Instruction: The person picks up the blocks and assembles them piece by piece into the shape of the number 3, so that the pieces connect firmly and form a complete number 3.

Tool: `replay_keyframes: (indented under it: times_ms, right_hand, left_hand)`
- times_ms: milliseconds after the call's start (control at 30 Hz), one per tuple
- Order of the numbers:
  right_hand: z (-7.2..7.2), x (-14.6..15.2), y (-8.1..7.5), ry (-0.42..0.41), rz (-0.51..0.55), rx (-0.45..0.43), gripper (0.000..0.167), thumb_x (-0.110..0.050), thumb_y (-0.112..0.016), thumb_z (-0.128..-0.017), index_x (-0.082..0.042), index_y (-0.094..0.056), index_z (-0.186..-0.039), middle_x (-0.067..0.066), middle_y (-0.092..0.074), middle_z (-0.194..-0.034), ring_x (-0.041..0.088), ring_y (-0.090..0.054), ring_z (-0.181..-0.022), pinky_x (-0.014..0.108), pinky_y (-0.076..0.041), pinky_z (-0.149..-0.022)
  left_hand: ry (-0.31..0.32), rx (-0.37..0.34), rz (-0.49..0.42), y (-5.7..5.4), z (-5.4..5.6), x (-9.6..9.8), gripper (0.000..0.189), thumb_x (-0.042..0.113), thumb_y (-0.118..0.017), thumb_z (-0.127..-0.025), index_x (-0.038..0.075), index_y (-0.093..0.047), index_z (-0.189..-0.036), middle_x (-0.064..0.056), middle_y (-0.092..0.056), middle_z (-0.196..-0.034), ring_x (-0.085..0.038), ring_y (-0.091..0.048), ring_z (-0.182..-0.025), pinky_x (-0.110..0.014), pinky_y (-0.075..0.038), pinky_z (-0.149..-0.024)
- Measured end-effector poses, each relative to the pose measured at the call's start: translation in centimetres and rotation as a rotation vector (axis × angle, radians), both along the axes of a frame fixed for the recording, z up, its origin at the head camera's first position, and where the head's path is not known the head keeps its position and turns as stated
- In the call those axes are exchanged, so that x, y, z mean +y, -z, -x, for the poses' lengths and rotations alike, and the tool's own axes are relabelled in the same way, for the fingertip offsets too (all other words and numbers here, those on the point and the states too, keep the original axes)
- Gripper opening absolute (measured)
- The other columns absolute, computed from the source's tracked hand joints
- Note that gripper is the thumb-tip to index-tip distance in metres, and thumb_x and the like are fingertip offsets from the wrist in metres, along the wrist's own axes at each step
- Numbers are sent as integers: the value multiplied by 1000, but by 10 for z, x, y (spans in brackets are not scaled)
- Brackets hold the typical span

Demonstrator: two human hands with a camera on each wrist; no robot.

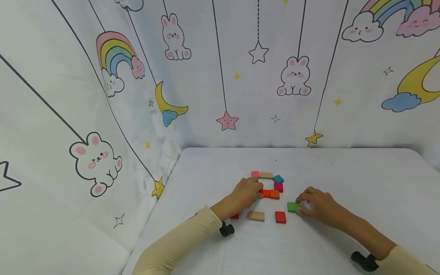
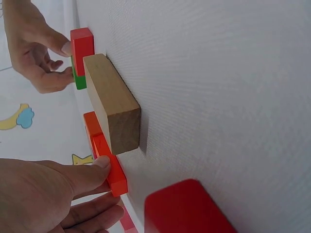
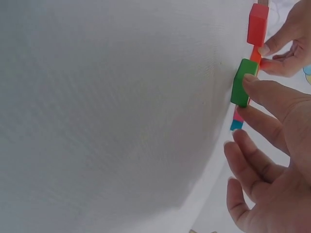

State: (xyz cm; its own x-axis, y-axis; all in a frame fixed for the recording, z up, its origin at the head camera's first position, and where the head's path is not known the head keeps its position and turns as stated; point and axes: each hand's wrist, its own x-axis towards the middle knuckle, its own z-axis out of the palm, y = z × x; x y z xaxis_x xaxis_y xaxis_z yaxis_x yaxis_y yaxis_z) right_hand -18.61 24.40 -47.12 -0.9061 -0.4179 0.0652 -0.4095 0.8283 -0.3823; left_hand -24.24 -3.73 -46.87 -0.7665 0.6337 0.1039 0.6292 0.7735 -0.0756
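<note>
My left hand (image 1: 245, 194) pinches a red-orange block (image 2: 112, 170) between thumb and fingers; the block lies end to end with an orange block (image 1: 275, 194). On the right, my right hand (image 1: 321, 206) holds a green block (image 1: 292, 207) at its ends with thumb and index finger, the other fingers spread loosely. Beyond the left hand runs a row of a pink block (image 1: 255, 174), a wooden block (image 1: 266, 175) and a blue block (image 1: 278, 178). A magenta block (image 1: 279, 187) sits between the blue and orange ones.
Nearer the person lie a red block (image 1: 280, 217), a second wooden block (image 1: 256, 216) and another red block (image 1: 235, 216), partly hidden by the left wrist. Everything rests on a white-covered table (image 1: 330, 244). A patterned curtain (image 1: 206, 76) hangs behind and at the left.
</note>
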Motion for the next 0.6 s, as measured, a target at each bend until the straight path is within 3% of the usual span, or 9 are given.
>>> replay_keyframes:
  times_ms: [167, 600]
  right_hand:
    - [4, -7, 1, -6, -11, 7, 33, -31, -91, -81, -19, -77, -109, 0, -65, -106, 20, -63, -101, 50, -52, -80]
    - [11, -23, 2, -9, -16, -1, 39, -29, -95, -77, -19, -77, -109, 1, -65, -104, 17, -63, -97, 53, -56, -82]
  left_hand:
    - [-5, -5, -2, -1, -1, 0, 24, 36, -74, -100, 18, -79, -115, 2, -73, -106, -12, -65, -94, -21, -50, -79]
    - [-9, -8, 0, -3, -1, 1, 22, 35, -74, -100, 18, -79, -113, 1, -73, -104, -12, -64, -92, -21, -50, -79]
